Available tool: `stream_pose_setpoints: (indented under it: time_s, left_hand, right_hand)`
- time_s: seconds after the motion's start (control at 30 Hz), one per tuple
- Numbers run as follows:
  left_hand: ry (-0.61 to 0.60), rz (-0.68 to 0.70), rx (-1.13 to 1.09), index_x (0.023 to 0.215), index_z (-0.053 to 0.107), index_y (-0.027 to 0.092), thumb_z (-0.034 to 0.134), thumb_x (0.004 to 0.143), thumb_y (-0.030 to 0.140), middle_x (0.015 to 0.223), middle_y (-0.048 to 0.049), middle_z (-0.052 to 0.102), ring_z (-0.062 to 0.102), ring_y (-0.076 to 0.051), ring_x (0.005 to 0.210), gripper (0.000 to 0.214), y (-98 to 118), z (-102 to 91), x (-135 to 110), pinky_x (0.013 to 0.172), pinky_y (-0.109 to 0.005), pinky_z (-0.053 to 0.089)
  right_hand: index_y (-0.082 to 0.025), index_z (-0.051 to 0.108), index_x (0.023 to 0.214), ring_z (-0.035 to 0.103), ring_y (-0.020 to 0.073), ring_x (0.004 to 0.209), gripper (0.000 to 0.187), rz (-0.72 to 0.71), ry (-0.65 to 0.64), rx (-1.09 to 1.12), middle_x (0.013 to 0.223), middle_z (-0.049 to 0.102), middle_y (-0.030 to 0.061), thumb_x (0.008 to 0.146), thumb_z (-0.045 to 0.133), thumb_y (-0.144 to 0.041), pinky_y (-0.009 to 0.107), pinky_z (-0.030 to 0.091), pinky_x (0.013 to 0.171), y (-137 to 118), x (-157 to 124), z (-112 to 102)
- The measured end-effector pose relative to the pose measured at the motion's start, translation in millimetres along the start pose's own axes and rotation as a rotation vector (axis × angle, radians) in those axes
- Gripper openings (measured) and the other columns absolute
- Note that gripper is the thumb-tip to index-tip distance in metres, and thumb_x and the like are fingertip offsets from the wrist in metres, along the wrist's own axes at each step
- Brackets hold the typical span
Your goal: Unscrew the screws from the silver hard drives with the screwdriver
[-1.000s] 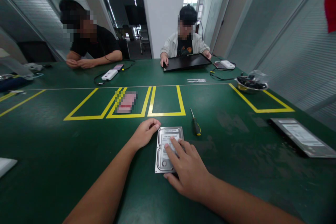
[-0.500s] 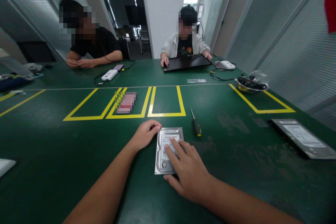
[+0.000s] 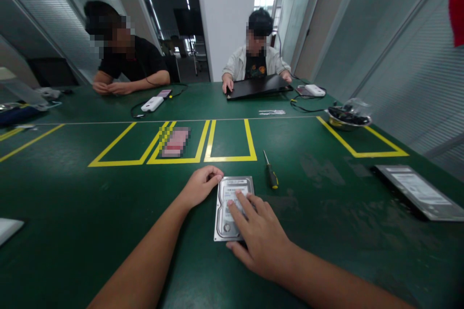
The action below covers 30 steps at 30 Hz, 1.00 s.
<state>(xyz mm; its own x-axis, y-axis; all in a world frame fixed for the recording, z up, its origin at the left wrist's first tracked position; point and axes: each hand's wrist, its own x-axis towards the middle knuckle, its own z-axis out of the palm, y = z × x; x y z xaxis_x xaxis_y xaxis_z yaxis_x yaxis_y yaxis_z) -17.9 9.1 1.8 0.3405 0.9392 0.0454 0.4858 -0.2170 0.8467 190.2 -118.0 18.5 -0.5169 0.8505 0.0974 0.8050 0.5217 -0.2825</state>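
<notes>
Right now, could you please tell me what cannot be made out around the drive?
Head view only.
Drive: near right corner hidden under the right hand; label print too small.
Left hand: curled at the drive's far left corner; whether it grips is unclear.
Card in the yellow box: blurred.
White thing: cut off by the left edge.

An office workshop — green bench (image 3: pixel 72 203) marked with yellow tape bays (image 3: pixel 228 158) at twelve o'clock, glass partitions (image 3: pixel 398 58) at two.
</notes>
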Motion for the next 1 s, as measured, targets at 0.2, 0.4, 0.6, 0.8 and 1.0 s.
stream_pose_setpoints:
  time_s: [0.2, 0.4, 0.6, 0.8, 1.0]
  left_hand:
    - [0.001, 0.009, 0.027, 0.091, 0.063, 0.015, 0.055, 0.087, 0.033, 0.081, -0.0027, 0.065, 0.06, -0.016, 0.072, 0.02, 0.6, -0.7, 0.3, 0.065, -0.026, 0.045]
    - [0.001, 0.026, 0.067, 0.09, 0.063, 0.015, 0.054, 0.088, 0.032, 0.079, -0.0018, 0.064, 0.057, -0.015, 0.07, 0.019, 2.1, -1.2, 0.2, 0.063, -0.026, 0.042]
    - [0.007, 0.046, 0.087, 0.088, 0.061, 0.016, 0.05, 0.09, 0.03, 0.08, -0.0014, 0.063, 0.057, -0.015, 0.072, 0.018, 4.2, -0.1, -1.0, 0.066, -0.027, 0.042]
    - [0.061, 0.088, 0.059, 0.088, 0.059, 0.016, 0.049, 0.091, 0.031, 0.081, -0.0015, 0.062, 0.057, -0.016, 0.075, 0.017, 3.7, -1.2, -2.5, 0.069, -0.027, 0.043]
    - [0.064, 0.077, -0.085, 0.092, 0.059, 0.016, 0.054, 0.089, 0.033, 0.08, -0.0015, 0.06, 0.057, -0.014, 0.073, 0.018, -1.1, -2.7, -3.2, 0.068, -0.026, 0.045]
  right_hand:
    - [-0.021, 0.032, 0.148, 0.031, 0.0396, 0.134, 0.075, 0.004, -0.003, 0.001, 0.157, 0.026, 0.0153, 0.085, 0.053, -0.053, 0.058, 0.034, 0.104, -0.5, 0.0, 0.1]
    - [-0.021, 0.032, 0.149, 0.032, 0.04, 0.134, 0.075, 0.005, -0.004, 0.002, 0.157, 0.025, 0.0151, 0.084, 0.054, -0.053, 0.059, 0.033, 0.104, 0.2, -0.1, 0.4]
    - [-0.021, 0.032, 0.149, 0.031, 0.04, 0.134, 0.075, 0.006, -0.005, 0.006, 0.157, 0.025, 0.0152, 0.084, 0.054, -0.054, 0.059, 0.033, 0.104, 0.9, 1.1, 0.8]
    - [-0.021, 0.032, 0.148, 0.031, 0.0393, 0.134, 0.074, 0.005, -0.005, 0.003, 0.158, 0.025, 0.0147, 0.085, 0.053, -0.053, 0.058, 0.033, 0.104, 0.0, 0.4, 0.4]
    - [-0.021, 0.032, 0.148, 0.031, 0.0394, 0.134, 0.074, 0.005, -0.01, 0.004, 0.158, 0.025, 0.0149, 0.085, 0.053, -0.053, 0.059, 0.034, 0.104, 0.4, 0.8, -0.9]
